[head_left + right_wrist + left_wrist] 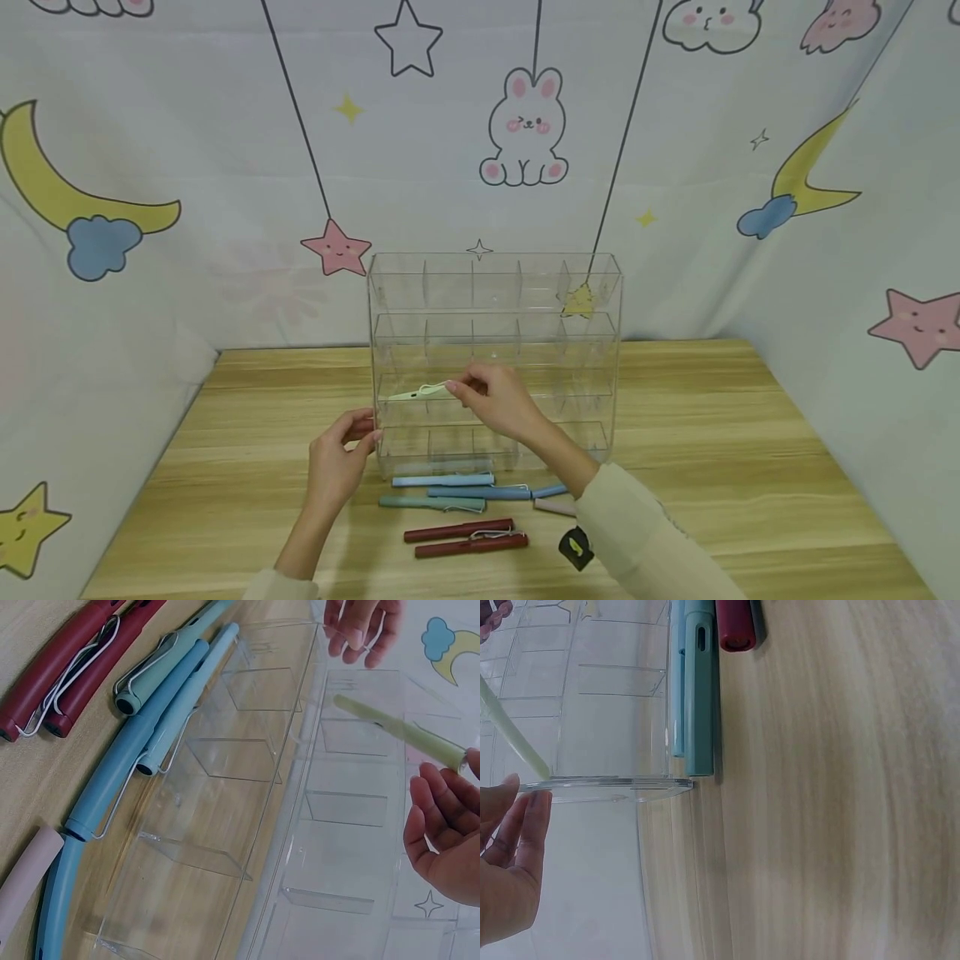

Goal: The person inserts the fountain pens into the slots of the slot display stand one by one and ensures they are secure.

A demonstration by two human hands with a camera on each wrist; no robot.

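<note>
- White cloth printed with stars, moons and a rabbit (528,125) is hanging behind the wood-grain tabletop (712,417), meeting its back edge.
- Midway between the tabletop's left and right edges, a clear compartmented organizer (450,313) is standing upright, with the back edge running behind it.
- The right hand (497,400) is holding a pale green pen (408,395) by its clip end; thumb and fingers are pinching together, parted only by the pen.
- From those fingers the pen is reaching toward the tabletop's left edge, most of its length lying beyond the fingertips, its free end pointing at the organizer's left side panel; whether it is touching anything there, I cannot tell.
- The left hand (339,458) is gripping that side panel, its thumb and fingers pressing from opposite faces, the gap being just the panel's thickness.
- Toward the tabletop's near edge, just before the organizer, a light blue pen (438,481), two darker blue pens (480,493), a teal pen (420,502) and a pale mauve pen (553,507) are lying.
- Nearer that edge, two dark red pens (465,547) are resting side by side; a small black object (576,548) is sitting to their right.
</note>
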